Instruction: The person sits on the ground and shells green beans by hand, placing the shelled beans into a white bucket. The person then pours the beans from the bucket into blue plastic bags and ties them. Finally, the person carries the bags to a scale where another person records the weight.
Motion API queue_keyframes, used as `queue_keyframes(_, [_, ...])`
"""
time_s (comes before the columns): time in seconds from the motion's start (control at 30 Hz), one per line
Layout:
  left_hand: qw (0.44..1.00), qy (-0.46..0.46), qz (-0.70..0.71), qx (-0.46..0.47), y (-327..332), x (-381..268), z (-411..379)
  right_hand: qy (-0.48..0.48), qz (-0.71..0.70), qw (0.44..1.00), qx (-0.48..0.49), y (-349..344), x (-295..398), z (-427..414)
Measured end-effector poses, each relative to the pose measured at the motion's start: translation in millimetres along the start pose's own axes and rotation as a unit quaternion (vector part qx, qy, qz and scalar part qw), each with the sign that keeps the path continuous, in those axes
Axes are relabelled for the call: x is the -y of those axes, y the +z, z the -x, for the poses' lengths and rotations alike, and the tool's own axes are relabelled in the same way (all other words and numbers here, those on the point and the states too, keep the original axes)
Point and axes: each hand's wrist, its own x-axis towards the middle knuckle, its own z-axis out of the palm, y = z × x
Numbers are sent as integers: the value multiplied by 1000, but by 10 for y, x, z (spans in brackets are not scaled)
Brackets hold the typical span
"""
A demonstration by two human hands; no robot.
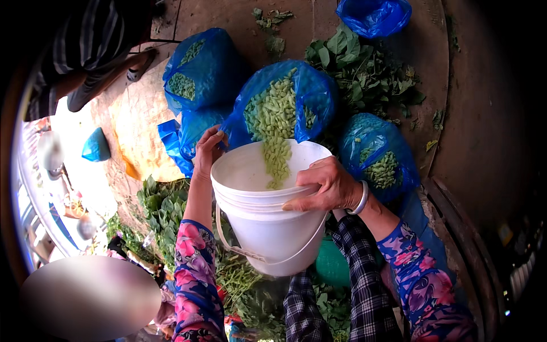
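A white plastic bucket [269,231] is tipped away from me, its wire handle hanging on the near side. Shelled green beans [277,160] stream over its far rim into an open blue plastic bag [314,79], which holds a heap of them. My right hand [327,184], with a pale bangle at the wrist, grips the bucket's rim on the right. On the left, my left hand [209,145] pinches the edge of the blue bag, close beside the bucket's rim.
Other blue bags of beans stand at the upper left [201,68] and right [380,158]. Leafy stalks [367,72] lie behind the bag and more leaves [164,209] at the left. Another person's legs [98,81] are at the upper left; further people are at the lower left.
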Motion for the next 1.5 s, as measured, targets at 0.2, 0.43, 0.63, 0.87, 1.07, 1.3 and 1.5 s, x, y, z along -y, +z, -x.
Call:
queue_keyframes(0.2, [999, -17, -44, -4, 112, -128, 59, -34, -15, 999, 3, -198, 159, -107])
queue_keyframes(0.43, [999, -17, -25, 41, -27, -17, 17, -25, -14, 1000, -8, 42, -16, -40])
queue_keyframes(0.63, [998, -36, -55, 7, -120, -72, 71, 3, -59, 998, -3, 54, -15, -20])
queue_keyframes(0.87, [999, -27, -16, 35, 30, -112, 98, -17, -20, 1000, 9, -44, 97, -88])
queue_keyframes(1.07, [998, -31, 30, 42, -15, -29, 104, 46, -54, 997, 15, 39, -36, 10])
queue_keyframes(1.3, [996, -30, 78, 34, 66, -113, 137, -44, 15, 997, 59, -203, 273, -104])
queue_keyframes(1.5, [997, 4, 61, 42, 38, -29, 144, 1, -53, 998, 25, 119, -24, 15])
